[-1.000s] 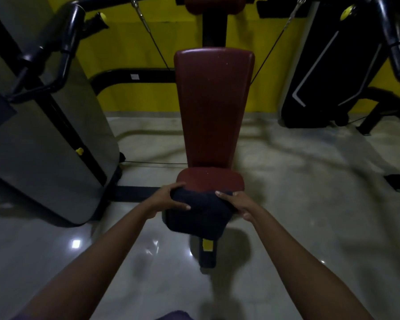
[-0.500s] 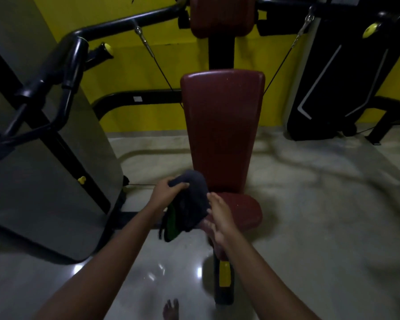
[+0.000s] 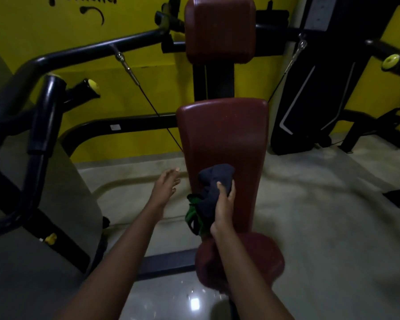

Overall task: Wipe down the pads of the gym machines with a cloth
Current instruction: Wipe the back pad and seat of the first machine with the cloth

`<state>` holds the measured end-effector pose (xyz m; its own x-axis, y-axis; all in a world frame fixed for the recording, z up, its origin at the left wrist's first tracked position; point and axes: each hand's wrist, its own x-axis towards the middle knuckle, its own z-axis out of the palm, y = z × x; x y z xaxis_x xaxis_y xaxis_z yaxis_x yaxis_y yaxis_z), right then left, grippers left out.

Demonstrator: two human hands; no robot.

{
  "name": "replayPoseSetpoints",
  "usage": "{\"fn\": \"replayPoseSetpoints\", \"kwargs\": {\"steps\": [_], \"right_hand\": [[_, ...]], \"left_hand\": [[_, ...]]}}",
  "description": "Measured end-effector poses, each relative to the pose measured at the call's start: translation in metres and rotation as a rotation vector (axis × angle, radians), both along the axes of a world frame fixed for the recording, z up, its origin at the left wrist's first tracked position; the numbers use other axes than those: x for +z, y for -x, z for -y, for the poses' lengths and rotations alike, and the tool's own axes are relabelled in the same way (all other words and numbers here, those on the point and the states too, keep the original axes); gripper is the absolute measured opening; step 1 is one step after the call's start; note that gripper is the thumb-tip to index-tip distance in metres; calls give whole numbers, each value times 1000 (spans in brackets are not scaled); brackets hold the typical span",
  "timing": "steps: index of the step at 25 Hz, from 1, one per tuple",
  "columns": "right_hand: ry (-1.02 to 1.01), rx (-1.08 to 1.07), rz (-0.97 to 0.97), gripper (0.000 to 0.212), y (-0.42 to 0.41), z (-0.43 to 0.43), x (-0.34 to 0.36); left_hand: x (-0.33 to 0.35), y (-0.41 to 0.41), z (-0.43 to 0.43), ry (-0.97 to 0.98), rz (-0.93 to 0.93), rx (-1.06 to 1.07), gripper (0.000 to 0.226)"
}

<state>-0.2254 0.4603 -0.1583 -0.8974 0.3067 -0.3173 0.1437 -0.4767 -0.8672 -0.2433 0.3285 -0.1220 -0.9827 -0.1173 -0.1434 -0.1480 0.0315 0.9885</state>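
In the head view, at centre frame, a bunched dark cloth (image 3: 214,183) is being gripped by the right hand (image 3: 224,204) against the back pad (image 3: 224,132), presumably for wiping, while the left hand (image 3: 165,185) is being held open, empty.

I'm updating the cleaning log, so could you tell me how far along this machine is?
Nothing shows as finished. In hand: the right hand holds the dark cloth against the lower back pad; the left hand hangs open beside it. Probably left: the head pad and the seat pad.
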Motion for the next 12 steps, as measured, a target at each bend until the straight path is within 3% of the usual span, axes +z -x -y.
{"fn": "replayPoseSetpoints", "kwargs": {"steps": [6,12], "right_hand": [[-519,-142,-330,64,99,-19,36],[-1233,-154,-482,64,208,5,69]], "left_hand": [[18,130,-1,-29,-51,108,63],[37,222,-7,-133,-91,105,57]]}}
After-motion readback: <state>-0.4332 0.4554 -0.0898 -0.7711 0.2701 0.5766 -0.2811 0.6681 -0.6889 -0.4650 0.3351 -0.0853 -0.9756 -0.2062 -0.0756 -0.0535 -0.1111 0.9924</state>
